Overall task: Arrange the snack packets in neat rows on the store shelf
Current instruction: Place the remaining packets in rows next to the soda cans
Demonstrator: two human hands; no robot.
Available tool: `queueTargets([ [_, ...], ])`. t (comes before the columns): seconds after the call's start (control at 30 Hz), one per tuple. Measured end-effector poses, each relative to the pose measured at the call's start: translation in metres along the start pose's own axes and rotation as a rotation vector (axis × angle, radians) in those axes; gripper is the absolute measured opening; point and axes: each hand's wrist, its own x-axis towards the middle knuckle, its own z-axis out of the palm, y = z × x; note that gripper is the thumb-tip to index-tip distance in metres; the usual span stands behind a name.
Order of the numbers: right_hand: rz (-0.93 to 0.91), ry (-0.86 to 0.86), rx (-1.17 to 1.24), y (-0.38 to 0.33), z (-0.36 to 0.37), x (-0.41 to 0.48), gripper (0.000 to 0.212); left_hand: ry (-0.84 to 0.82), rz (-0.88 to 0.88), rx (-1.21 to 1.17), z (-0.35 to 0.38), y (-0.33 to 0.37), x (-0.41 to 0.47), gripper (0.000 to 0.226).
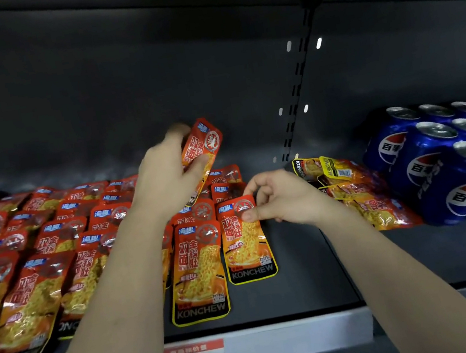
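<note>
Head view shows the left hand (167,183) with its grip closed around one red snack packet (204,145), lifted above the shelf (303,281) and tilted; the right hand (282,196) pinches the top corner of a second packet (245,244) lying flat at the right end of the packet rows (39,252); loose packets (359,193) lie beside blue cans (452,160).

packets (198,273): glossy plastic film | cans (444,170): shiny metal | shelf (309,280): matt dark metal

Left hand (165,184) raised gripping tilted packet (205,147), right hand (279,196) pinching flat packet (246,247)
</note>
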Motion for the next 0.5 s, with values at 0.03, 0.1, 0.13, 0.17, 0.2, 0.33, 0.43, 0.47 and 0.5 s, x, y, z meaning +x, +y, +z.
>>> queueTargets([
  [0.03, -0.014, 0.008, -0.033, 0.0002, 0.0002, 0.0002, 0.033, 0.010, -0.003, -0.012, -0.0002, 0.0003, 0.0003, 0.047],
  [0.1, -0.026, 0.026, -0.091, 0.0002, 0.0004, 0.0000, 0.035, 0.016, -0.009, -0.036, -0.0012, 0.0013, 0.0004, 0.046],
  [0.13, -0.025, 0.031, -0.111, 0.0001, 0.0001, -0.0003, 0.036, 0.015, -0.009, -0.051, -0.0017, 0.0018, 0.0002, 0.045],
  [0.17, -0.025, 0.032, -0.124, 0.0000, -0.0003, -0.0007, 0.037, 0.013, -0.005, -0.066, -0.0021, 0.0022, -0.0001, 0.045],
  [0.2, -0.025, 0.027, -0.132, 0.0001, -0.0004, -0.0011, 0.038, 0.012, -0.002, -0.077, -0.0024, 0.0028, -0.0006, 0.045],
  [0.33, -0.023, -0.002, -0.153, -0.0018, 0.0000, -0.0022, 0.037, 0.006, -0.012, -0.102, -0.0030, 0.0051, -0.0015, 0.046],
  [0.43, -0.029, -0.003, -0.155, -0.0006, -0.0001, -0.0015, 0.036, 0.011, -0.020, -0.136, -0.0033, 0.0053, -0.0020, 0.046],
  [0.47, -0.033, 0.001, -0.147, 0.0002, -0.0002, -0.0015, 0.038, 0.017, -0.023, -0.146, -0.0035, 0.0051, -0.0019, 0.046],
  [0.5, -0.040, 0.005, -0.135, 0.0008, -0.0005, -0.0016, 0.040, 0.025, -0.025, -0.164, -0.0039, 0.0052, -0.0017, 0.046],
])
